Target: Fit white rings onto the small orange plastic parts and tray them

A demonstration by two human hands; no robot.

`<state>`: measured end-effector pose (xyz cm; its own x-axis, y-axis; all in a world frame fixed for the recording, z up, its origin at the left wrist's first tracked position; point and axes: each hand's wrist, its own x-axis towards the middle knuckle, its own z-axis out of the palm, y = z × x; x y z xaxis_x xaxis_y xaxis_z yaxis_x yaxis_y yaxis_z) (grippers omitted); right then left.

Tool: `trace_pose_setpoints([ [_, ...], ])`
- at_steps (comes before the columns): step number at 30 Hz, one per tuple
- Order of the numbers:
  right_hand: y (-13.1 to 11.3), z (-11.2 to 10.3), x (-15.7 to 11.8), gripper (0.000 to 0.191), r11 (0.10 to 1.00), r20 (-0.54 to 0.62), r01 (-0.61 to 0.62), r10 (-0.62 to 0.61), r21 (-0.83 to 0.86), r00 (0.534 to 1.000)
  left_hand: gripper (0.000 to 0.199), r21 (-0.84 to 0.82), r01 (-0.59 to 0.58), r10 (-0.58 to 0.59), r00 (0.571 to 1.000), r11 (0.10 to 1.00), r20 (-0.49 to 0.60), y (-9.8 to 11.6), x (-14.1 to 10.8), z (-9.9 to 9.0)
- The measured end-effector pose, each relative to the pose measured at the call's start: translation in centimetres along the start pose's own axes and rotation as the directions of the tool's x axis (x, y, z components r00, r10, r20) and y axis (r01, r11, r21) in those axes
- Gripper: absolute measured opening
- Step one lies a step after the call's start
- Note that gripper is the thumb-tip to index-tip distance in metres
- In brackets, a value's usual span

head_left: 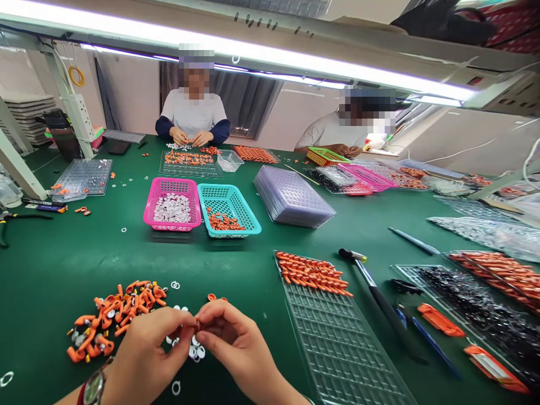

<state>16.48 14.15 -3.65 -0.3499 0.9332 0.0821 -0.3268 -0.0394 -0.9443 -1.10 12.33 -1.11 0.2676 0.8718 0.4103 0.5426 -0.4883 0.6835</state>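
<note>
My left hand (154,349) and my right hand (238,343) meet at their fingertips, both pinching a small orange part (197,324) that is mostly hidden by the fingers. Beneath them, white rings and discs (196,351) lie on the green table. Left of my left hand is a pile of orange earbud-shaped shells (126,306), some with yellow and silver pieces. Just beyond my right hand sit a few orange caps (212,297). To the right, a clear plastic tray (333,343) holds rows of orange pieces (310,273) at its far end.
Farther back stand a pink basket (147,216) of white pieces, a turquoise basket (255,225) of orange pieces and stacked clear trays (291,197). A hammer (379,304) and a tray of black parts (476,309) lie right. Two people work across the table.
</note>
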Motion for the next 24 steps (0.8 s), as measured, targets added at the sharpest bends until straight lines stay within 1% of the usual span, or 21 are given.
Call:
trace_pose_setpoints([
  [3,-0.1,0.0,0.1,0.012,0.996,-0.001,-0.048,0.048,0.074,0.999,0.019,0.071,-0.102,0.104,0.994,0.992,-0.025,-0.3,-0.1,0.1],
  [6,-0.1,0.0,0.2,0.014,0.990,-0.005,-0.081,0.083,0.115,0.997,0.022,0.154,-0.193,0.202,0.979,0.969,-0.042,-0.5,-0.3,0.2],
  [9,-0.1,0.0,0.2,0.014,0.989,-0.011,-0.093,0.094,0.118,0.995,0.022,0.174,-0.215,0.225,0.973,0.961,-0.040,-0.6,-0.3,0.2],
  [11,-0.1,0.0,0.3,0.014,0.992,-0.022,-0.081,0.083,0.101,0.996,0.019,0.137,-0.178,0.185,0.982,0.974,-0.036,-0.4,-0.2,0.1],
  [12,-0.1,0.0,0.3,0.014,0.994,-0.030,-0.067,0.070,0.087,0.997,0.017,0.107,-0.138,0.142,0.989,0.985,-0.030,-0.2,-0.1,0.0],
  [14,-0.1,0.0,0.3,0.013,0.999,-0.039,-0.023,0.024,0.038,0.999,0.014,0.041,-0.027,0.027,1.000,0.999,-0.001,0.2,0.1,-0.2],
  [16,-0.2,0.0,0.2,0.010,0.998,-0.043,0.040,-0.042,-0.039,0.998,0.014,0.001,0.080,-0.080,0.996,0.997,0.041,0.5,0.4,-0.3],
  [17,-0.2,0.1,0.2,0.009,0.994,-0.043,0.072,-0.076,-0.081,0.996,0.014,-0.007,0.115,-0.114,0.992,0.993,0.057,0.6,0.4,-0.4],
  [20,-0.3,0.1,0.1,0.006,0.974,-0.035,0.147,-0.155,-0.173,0.987,0.013,-0.021,0.152,-0.150,0.986,0.988,0.068,0.6,0.5,-0.4],
  [24,-0.4,0.1,0.2,0.007,0.951,-0.023,0.200,-0.211,-0.234,0.977,0.011,-0.072,0.191,-0.186,0.980,0.979,0.069,0.5,0.5,-0.5],
])
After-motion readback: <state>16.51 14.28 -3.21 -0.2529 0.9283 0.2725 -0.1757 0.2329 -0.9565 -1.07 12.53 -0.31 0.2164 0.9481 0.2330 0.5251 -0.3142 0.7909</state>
